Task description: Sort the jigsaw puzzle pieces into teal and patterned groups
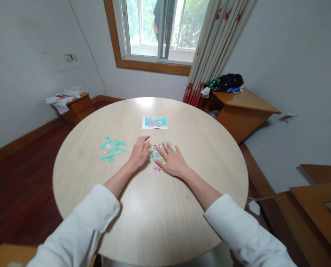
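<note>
My right hand (172, 160) lies flat over a pile of mixed-colour jigsaw pieces (153, 153), fingers spread, hiding part of it. On the pile's left side my left hand (139, 152) rests on its edge, fingers loosely curved and holding nothing that I can see. One pink jigsaw piece (157, 168) lies just below the pile, near my right thumb. Farther left is a separate loose group of turquoise jigsaw pieces (112, 149). Beyond both hands lies a small picture sheet (155, 122) with cartoon figures on blue.
Everything rests on a round pale wooden table (143, 218). Behind it are a window (159, 33) and a patterned curtain (207, 48). A wooden cabinet (237, 111) with clothes on top stands at the back right, a small drawer unit (80, 107) at the back left.
</note>
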A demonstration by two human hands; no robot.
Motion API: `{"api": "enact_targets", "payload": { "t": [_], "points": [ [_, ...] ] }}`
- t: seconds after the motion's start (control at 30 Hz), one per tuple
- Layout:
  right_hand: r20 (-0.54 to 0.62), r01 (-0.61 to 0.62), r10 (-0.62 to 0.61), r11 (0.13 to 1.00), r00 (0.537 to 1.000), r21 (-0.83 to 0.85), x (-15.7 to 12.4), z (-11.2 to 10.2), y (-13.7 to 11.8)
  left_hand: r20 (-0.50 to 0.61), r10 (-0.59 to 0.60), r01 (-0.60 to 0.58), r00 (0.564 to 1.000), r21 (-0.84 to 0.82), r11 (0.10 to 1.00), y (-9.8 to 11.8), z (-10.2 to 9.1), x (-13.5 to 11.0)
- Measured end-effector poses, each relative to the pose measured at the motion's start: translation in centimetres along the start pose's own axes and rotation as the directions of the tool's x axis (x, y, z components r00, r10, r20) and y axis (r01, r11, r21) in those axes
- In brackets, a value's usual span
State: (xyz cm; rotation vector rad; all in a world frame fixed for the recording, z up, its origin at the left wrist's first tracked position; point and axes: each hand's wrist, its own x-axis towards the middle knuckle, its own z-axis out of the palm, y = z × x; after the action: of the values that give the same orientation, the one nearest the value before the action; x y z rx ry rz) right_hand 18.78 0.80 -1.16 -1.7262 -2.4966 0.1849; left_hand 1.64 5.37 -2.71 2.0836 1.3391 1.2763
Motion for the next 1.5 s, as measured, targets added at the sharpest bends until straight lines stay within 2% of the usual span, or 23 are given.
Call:
{"api": "enact_targets", "payload": {
  "t": [0.2,0.33,0.4,0.47,0.53,0.6,0.77,0.83,0.93,1.0,1.03,1.1,1.2,1.33,1.4,1.5],
  "points": [
    [0.002,-0.107,0.108,0.994,0.994,-0.022,0.5,0.0,1.3,-0.083,-0.055,0.051,0.995,-0.054,0.997,0.6,-0.7,0.1],
    [-0.048,-0.134,0.133,0.991,0.99,-0.019,0.4,-0.3,1.1,-0.119,-0.122,0.109,0.985,-0.112,0.988,0.4,-0.7,0.3],
    [-0.089,-0.096,0.095,0.995,0.992,-0.009,0.1,-0.4,0.4,-0.139,-0.158,0.139,0.978,-0.138,0.981,0.2,-0.7,0.4],
    [-0.103,0.003,-0.003,1.0,0.995,-0.002,-0.3,-0.4,-0.4,-0.146,-0.187,0.164,0.971,-0.161,0.973,0.0,-0.7,0.5],
    [-0.079,0.119,-0.118,0.993,0.99,0.001,-0.5,-0.3,-1.0,-0.143,-0.207,0.181,0.968,-0.176,0.968,-0.1,-0.7,0.5],
    [-0.051,0.173,-0.173,0.985,0.984,0.001,-0.6,-0.2,-1.2,-0.137,-0.215,0.188,0.967,-0.186,0.964,-0.1,-0.7,0.5],
    [-0.088,0.03,-0.031,1.0,0.996,-0.007,-0.1,-0.1,-0.5,-0.129,-0.23,0.202,0.965,-0.199,0.959,0.0,-0.7,0.5],
    [-0.14,0.03,-0.029,1.0,0.99,-0.001,0.0,-0.1,-0.4,-0.129,-0.234,0.204,0.964,-0.205,0.957,-0.1,-0.6,0.5],
    [-0.174,0.21,-0.202,0.977,0.964,0.025,-0.3,-0.2,-1.0,-0.137,-0.226,0.195,0.964,-0.21,0.958,-0.3,-0.6,0.5],
    [-0.121,0.368,-0.359,0.928,0.925,0.058,-0.6,-0.2,-1.7,-0.14,-0.228,0.195,0.964,-0.214,0.957,-0.3,-0.6,0.5],
    [-0.086,0.416,-0.409,0.906,0.908,0.076,-0.7,-0.1,-2.0,-0.141,-0.23,0.197,0.963,-0.216,0.956,-0.4,-0.5,0.5],
    [-0.034,0.436,-0.435,0.894,0.9,0.098,-0.8,-0.1,-2.4,-0.14,-0.234,0.2,0.962,-0.22,0.955,-0.4,-0.5,0.5],
    [-0.025,0.397,-0.397,0.912,0.918,0.105,-0.8,-0.1,-2.3,-0.136,-0.245,0.212,0.96,-0.217,0.953,-0.2,-0.6,0.5],
    [-0.115,0.34,-0.328,0.933,0.938,0.117,-0.3,-0.2,-0.7,-0.1,-0.235,0.216,0.967,-0.171,0.961,-0.1,-0.7,0.5],
    [-0.171,0.234,-0.214,0.966,0.962,0.106,0.0,-0.3,0.7,-0.07,-0.22,0.209,0.973,-0.14,0.968,-0.1,-0.8,0.4],
    [-0.181,-0.019,0.037,0.995,0.983,0.101,0.3,-0.3,3.0,-0.035,-0.211,0.208,0.977,-0.091,0.974,-0.2,-1.0,0.3]
  ]
}}
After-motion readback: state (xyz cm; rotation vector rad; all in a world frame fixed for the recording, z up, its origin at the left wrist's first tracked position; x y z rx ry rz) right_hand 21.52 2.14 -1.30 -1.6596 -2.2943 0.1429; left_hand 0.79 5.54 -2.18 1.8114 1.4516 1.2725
